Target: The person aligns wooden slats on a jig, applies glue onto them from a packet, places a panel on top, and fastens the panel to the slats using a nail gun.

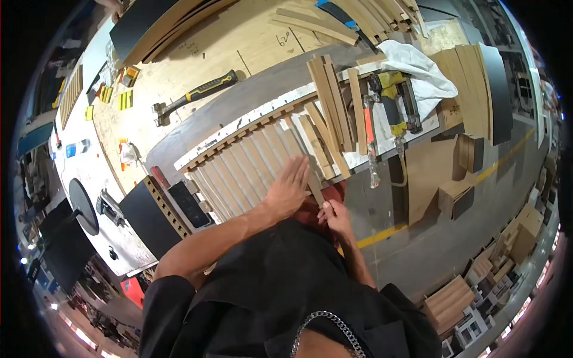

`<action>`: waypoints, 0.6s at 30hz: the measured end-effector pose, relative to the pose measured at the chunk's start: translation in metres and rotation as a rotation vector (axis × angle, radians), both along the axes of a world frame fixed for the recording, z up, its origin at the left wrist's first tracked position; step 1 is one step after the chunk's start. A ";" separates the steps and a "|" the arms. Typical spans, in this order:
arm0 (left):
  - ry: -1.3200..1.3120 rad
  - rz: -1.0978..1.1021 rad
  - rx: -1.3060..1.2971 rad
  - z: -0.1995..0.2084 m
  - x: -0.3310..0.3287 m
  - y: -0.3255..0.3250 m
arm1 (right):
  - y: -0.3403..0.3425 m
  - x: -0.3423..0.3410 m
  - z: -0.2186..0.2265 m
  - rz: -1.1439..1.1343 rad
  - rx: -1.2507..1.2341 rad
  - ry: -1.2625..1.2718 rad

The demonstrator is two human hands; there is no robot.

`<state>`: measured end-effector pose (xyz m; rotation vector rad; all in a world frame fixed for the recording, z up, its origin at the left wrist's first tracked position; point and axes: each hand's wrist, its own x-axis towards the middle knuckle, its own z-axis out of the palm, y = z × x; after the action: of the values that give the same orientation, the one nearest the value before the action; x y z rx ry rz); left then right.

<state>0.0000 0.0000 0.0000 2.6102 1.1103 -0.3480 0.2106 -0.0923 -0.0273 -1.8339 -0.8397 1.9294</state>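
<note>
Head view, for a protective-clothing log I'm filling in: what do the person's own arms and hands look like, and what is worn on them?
The left hand and right hand are ungloved. Both forearms are bare, below short black fabric sleeves. No watch or bracelet shows.

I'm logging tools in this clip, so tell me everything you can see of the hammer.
The hammer has a grey, metal-looking head and a black handle with yellow accents. It lies on the pale wooden worktop beyond the row of wooden strips, head to the left, handle slanting away to the right. Neither the left hand nor the right hand touches it. The head's shape is hard to make out.
</note>
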 end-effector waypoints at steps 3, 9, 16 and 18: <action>-0.027 -0.020 0.087 -0.003 -0.002 -0.003 | 0.000 -0.006 0.008 0.002 0.057 -0.096; -0.228 0.065 -0.114 -0.021 -0.014 0.012 | 0.010 -0.016 0.003 -0.149 0.004 -0.024; -0.196 0.035 -0.124 -0.017 -0.032 0.035 | 0.036 -0.024 0.002 -0.183 0.083 -0.065; -0.216 0.073 -0.145 -0.016 -0.031 0.033 | 0.062 -0.015 0.016 0.045 0.265 -0.500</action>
<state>-0.0308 0.0329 -0.0162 2.4072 1.0608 -0.1216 0.1957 -0.0304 -0.0117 -2.1654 -1.2285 1.3086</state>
